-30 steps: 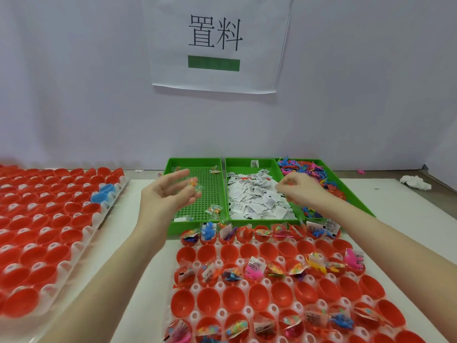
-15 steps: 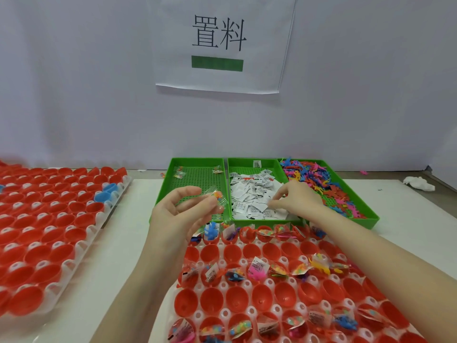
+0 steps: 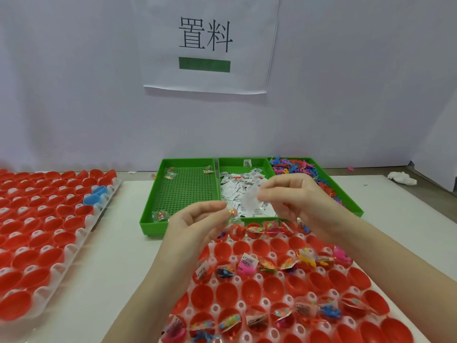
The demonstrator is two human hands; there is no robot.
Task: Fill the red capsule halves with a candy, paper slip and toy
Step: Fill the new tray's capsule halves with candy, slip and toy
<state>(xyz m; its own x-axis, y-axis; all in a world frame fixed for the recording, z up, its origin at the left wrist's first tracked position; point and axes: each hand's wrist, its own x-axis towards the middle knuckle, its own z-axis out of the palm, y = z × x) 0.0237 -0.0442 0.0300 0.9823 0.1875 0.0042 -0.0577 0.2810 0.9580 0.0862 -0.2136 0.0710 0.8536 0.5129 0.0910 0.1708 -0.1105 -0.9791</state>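
Two bare hands raised over the near tray of red plastic capsule halves (image 3: 272,288), just in front of three green plastic bins. Left hand (image 3: 197,224), fingers curled, pinching a small clear-wrapped candy (image 3: 232,214) above the tray's far-left corner. Right hand (image 3: 296,196), thumb and fingertips closed on a blurred white paper slip (image 3: 249,198), held over the middle green bin (image 3: 243,163) heaped with more printed slips. Several capsule halves in the tray already loaded with wrapped candies, slips and small coloured toys; rows between them lying bare and red. Left green bin (image 3: 183,189), beside the middle one, holding only a few scattered wrapped candies at its corners. Right green bin (image 3: 356,211) piled with bright plastic toys in pink, blue and orange. Well to the left of the near tray, a second tray of red capsule halves (image 3: 37,231) with one blue half (image 3: 95,195) at its far edge. Behind the bins, a white paper sign (image 3: 210,45) with black characters and a green bar on the pale wall; crumpled white tissue (image 3: 401,178) off to the right of the bins.
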